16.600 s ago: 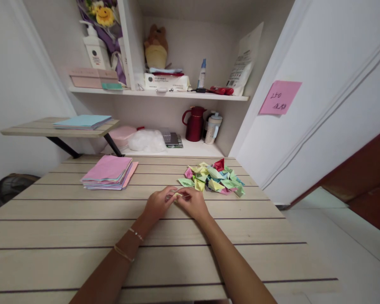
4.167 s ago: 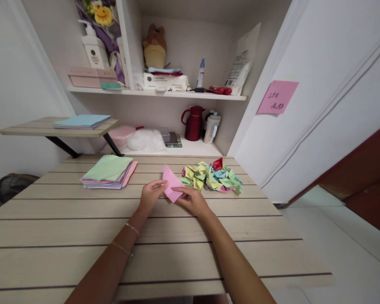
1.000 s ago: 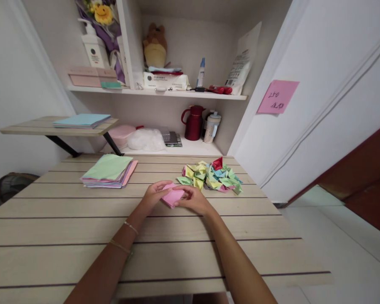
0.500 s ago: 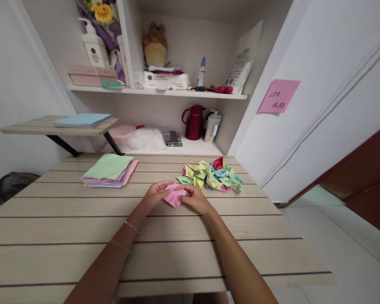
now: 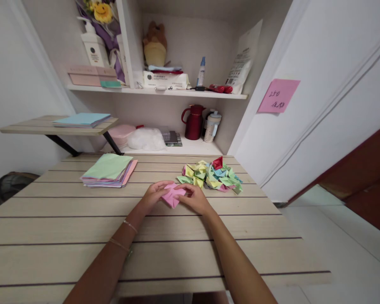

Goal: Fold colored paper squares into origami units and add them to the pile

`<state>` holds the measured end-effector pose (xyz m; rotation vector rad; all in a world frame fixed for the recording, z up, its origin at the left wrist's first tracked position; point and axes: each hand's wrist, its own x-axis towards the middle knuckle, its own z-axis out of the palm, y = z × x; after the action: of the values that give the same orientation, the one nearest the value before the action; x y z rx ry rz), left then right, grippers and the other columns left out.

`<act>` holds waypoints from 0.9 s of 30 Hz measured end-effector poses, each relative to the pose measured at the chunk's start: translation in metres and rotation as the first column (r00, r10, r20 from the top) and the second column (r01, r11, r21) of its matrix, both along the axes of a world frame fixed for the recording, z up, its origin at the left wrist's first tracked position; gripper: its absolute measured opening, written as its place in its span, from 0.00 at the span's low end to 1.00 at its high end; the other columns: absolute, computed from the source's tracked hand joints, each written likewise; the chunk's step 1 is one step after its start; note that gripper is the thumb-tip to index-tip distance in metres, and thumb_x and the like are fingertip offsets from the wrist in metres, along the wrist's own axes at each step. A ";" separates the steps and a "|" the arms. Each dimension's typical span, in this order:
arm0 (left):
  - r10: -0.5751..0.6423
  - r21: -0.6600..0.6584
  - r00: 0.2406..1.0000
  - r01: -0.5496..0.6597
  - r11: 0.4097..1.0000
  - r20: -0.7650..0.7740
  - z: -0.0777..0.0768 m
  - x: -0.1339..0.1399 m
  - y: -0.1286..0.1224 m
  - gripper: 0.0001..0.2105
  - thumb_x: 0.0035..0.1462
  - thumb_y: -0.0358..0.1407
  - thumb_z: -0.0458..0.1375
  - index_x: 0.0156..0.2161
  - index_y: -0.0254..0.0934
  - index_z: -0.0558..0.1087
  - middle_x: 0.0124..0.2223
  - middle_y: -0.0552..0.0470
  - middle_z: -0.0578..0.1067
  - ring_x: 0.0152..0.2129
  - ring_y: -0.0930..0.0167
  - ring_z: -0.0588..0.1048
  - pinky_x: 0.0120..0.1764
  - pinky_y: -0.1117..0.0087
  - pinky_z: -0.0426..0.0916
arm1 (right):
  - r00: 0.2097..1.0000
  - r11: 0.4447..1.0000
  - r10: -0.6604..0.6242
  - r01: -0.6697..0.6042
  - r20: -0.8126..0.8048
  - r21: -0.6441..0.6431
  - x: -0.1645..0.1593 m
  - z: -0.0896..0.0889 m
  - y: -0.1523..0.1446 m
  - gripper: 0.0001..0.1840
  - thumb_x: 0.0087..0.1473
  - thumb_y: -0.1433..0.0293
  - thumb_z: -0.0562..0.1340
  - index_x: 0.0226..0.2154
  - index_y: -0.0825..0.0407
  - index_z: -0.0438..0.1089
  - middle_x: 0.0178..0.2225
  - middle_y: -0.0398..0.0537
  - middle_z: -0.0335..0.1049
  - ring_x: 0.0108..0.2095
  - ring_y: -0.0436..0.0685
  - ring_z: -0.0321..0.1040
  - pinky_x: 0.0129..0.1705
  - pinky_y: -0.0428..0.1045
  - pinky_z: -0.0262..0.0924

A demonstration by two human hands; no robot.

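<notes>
Between my two hands is a pink sheet of origami paper (image 5: 172, 198), partly folded, with one corner pointing toward me. My left hand (image 5: 153, 194) grips its left side, thumb on top and fingers behind the far edge. On the right side, my right hand (image 5: 194, 197) pinches the paper, its thumb lying across the face. Beyond my right hand lies a heap of folded paper boats (image 5: 213, 175) in yellow, green, blue, pink and red. A stack of coloured paper squares (image 5: 109, 169), green on top, sits to the left.
A slatted wooden table (image 5: 177, 253) carries everything here. At the back left stands a small raised shelf (image 5: 25, 124) with blue paper (image 5: 82, 119) on it. Behind the table, a white cubby holds a red jug (image 5: 194, 122) and a light cup (image 5: 212, 128).
The pink paper and both hands have shifted very slightly left. My right thumb sits a little further in over the paper.
</notes>
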<state>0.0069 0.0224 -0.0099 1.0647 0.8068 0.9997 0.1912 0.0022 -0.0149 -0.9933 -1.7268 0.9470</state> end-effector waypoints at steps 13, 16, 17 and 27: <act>0.003 -0.057 1.000 -0.004 0.998 -0.006 -0.001 -0.001 0.000 0.18 0.39 0.31 0.64 0.40 0.32 0.74 0.41 0.43 0.75 0.31 0.70 0.74 0.33 0.73 0.68 | 0.999 0.994 0.020 -0.024 0.037 0.108 0.000 0.001 -0.001 0.20 0.39 0.74 0.62 0.39 0.50 0.72 0.37 0.46 0.70 0.29 0.49 0.63 0.27 0.43 0.58; 0.002 -0.048 1.000 -0.004 0.999 -0.027 -0.002 0.000 0.000 0.16 0.39 0.33 0.64 0.38 0.31 0.75 0.38 0.45 0.77 0.28 0.72 0.74 0.30 0.75 0.67 | 0.999 0.998 -0.031 0.028 0.041 0.058 0.000 -0.002 0.001 0.15 0.42 0.72 0.61 0.37 0.51 0.73 0.31 0.45 0.71 0.23 0.48 0.61 0.24 0.43 0.56; 0.004 -0.044 0.999 -0.006 0.999 -0.034 -0.002 0.000 0.000 0.16 0.39 0.33 0.64 0.37 0.31 0.75 0.37 0.45 0.77 0.28 0.72 0.74 0.30 0.76 0.67 | 0.999 0.999 -0.045 0.045 0.026 0.030 0.000 -0.004 0.002 0.13 0.43 0.70 0.62 0.35 0.52 0.74 0.29 0.44 0.71 0.22 0.48 0.60 0.24 0.43 0.55; 0.046 -0.050 0.998 -0.048 0.998 -0.033 0.000 0.003 -0.002 0.19 0.36 0.34 0.67 0.37 0.31 0.74 0.34 0.45 0.77 0.27 0.71 0.75 0.34 0.70 0.70 | 0.940 0.977 -0.145 0.087 -0.308 -0.197 0.004 -0.005 0.008 0.16 0.40 0.60 0.66 0.29 0.55 0.76 0.25 0.45 0.72 0.26 0.52 0.66 0.27 0.46 0.61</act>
<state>0.0102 0.0200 -0.0097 1.0244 0.8826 0.9983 0.1951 0.0107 -0.0195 -0.9830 -1.3143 1.1344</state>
